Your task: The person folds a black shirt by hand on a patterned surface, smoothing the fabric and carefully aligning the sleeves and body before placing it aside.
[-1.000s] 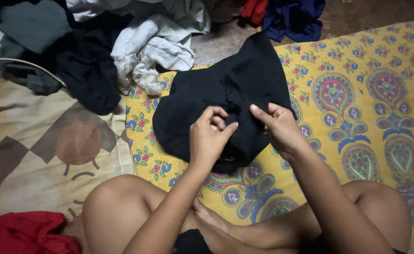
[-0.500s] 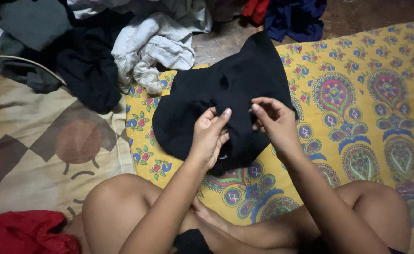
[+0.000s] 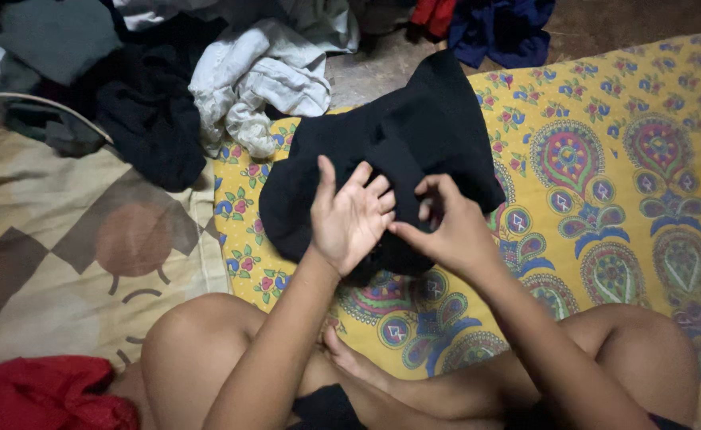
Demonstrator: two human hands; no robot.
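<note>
Yellow patterned sheet [image 3: 605, 159] covers the floor, beige checked blanket [image 3: 64, 239] beside it on the left, clothes pile [image 3: 151, 87] behind. Black garment [image 3: 414, 135] lies crumpled on the yellow sheet, just in front of the crossed legs. Left hand [image 3: 349, 216] has opened up since half a second ago: palm up, fingers spread, gripping nothing, hovering over the cloth. Right hand [image 3: 446, 227] stays curled, fingertips pinching into the black fabric near the lower edge. Red cloth [image 3: 40, 394] bottom left. Looks like the left let go to regrip.
</note>
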